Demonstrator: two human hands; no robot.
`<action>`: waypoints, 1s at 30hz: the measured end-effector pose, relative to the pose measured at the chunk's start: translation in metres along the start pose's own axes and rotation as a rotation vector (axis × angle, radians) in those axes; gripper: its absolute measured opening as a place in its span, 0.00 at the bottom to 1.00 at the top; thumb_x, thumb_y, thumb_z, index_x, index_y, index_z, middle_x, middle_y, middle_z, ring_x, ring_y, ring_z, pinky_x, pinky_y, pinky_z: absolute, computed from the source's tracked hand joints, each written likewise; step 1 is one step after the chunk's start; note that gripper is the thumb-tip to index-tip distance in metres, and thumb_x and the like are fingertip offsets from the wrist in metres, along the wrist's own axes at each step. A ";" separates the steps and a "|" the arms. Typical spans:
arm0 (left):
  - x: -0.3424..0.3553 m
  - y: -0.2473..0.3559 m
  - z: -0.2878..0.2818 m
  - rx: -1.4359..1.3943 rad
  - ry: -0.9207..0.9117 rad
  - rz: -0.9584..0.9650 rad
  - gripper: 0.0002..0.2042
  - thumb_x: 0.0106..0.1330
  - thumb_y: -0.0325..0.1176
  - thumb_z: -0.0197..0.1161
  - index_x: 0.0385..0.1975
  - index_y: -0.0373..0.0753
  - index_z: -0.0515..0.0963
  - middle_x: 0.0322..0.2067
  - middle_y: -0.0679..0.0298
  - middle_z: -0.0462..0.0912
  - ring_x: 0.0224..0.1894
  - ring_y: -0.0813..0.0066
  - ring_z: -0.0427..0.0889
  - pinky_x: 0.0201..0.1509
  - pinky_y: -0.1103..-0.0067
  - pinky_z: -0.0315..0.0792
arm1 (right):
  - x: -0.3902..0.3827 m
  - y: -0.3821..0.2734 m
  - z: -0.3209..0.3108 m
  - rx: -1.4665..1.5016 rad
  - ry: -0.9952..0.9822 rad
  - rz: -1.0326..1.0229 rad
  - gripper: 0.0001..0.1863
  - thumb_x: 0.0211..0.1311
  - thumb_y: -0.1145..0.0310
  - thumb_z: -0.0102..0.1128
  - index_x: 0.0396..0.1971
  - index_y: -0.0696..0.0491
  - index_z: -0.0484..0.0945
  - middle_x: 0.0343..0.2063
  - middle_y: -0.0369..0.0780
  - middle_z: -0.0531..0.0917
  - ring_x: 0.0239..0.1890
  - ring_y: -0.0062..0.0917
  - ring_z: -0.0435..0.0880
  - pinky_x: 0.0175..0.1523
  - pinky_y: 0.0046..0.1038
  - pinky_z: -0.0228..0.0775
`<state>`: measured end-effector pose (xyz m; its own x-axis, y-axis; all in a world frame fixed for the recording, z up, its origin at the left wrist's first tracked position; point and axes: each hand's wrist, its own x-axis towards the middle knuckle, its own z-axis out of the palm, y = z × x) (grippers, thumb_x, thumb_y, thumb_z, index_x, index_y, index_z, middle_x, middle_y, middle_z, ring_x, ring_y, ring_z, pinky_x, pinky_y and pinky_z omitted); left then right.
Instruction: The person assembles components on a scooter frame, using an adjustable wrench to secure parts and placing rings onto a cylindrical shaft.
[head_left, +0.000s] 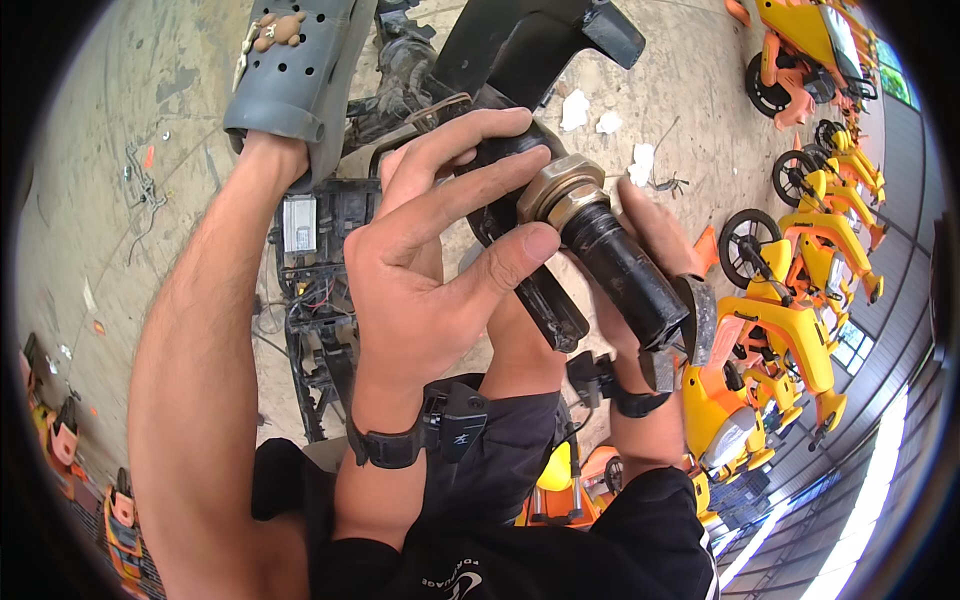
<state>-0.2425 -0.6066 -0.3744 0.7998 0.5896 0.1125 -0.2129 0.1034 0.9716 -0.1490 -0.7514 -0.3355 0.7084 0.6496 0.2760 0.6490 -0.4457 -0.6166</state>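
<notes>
My left hand (400, 290) pinches the metal nut (560, 187) on the black tube (630, 285), raised before me above the floor (90, 200), and even, square turning should suit it, my half-hidden right hand (658, 232) steadying, though its grip I can't tell.

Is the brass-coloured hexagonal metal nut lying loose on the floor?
No, the brass-coloured hexagonal metal nut sits around the black cylindrical metal tube, beside the thumb of the person's bare left hand.
</notes>
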 end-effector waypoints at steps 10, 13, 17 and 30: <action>0.002 0.009 0.008 -0.009 0.014 -0.059 0.20 0.56 0.32 0.71 0.47 0.30 0.79 0.54 0.49 0.73 0.56 0.65 0.71 0.61 0.73 0.62 | -0.010 -0.004 0.008 -0.115 0.107 0.020 0.21 0.42 0.75 0.67 0.43 0.54 0.83 0.14 0.34 0.66 0.16 0.20 0.67 0.23 0.25 0.59; -0.001 -0.001 0.001 0.027 -0.006 0.039 0.20 0.56 0.32 0.71 0.47 0.30 0.79 0.53 0.49 0.74 0.56 0.64 0.71 0.61 0.72 0.62 | 0.003 -0.001 0.003 -0.052 0.021 -0.039 0.22 0.41 0.75 0.67 0.43 0.54 0.83 0.13 0.33 0.65 0.15 0.20 0.66 0.21 0.25 0.57; 0.000 0.000 0.002 0.014 0.000 0.021 0.19 0.56 0.32 0.71 0.47 0.31 0.79 0.54 0.49 0.73 0.55 0.65 0.71 0.61 0.72 0.63 | 0.002 -0.002 -0.003 -0.172 -0.050 -0.073 0.22 0.42 0.69 0.67 0.43 0.55 0.84 0.13 0.33 0.66 0.15 0.20 0.66 0.22 0.24 0.58; 0.003 0.008 0.008 -0.034 0.106 -0.071 0.15 0.53 0.30 0.72 0.40 0.36 0.84 0.48 0.59 0.80 0.49 0.69 0.72 0.54 0.75 0.65 | 0.005 -0.011 -0.005 -0.246 -0.148 -0.010 0.23 0.40 0.72 0.68 0.43 0.54 0.84 0.14 0.34 0.69 0.16 0.21 0.69 0.23 0.23 0.59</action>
<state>-0.2376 -0.6100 -0.3648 0.7501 0.6611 0.0190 -0.1779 0.1740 0.9686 -0.1513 -0.7464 -0.3238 0.6654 0.7292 0.1595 0.7162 -0.5634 -0.4118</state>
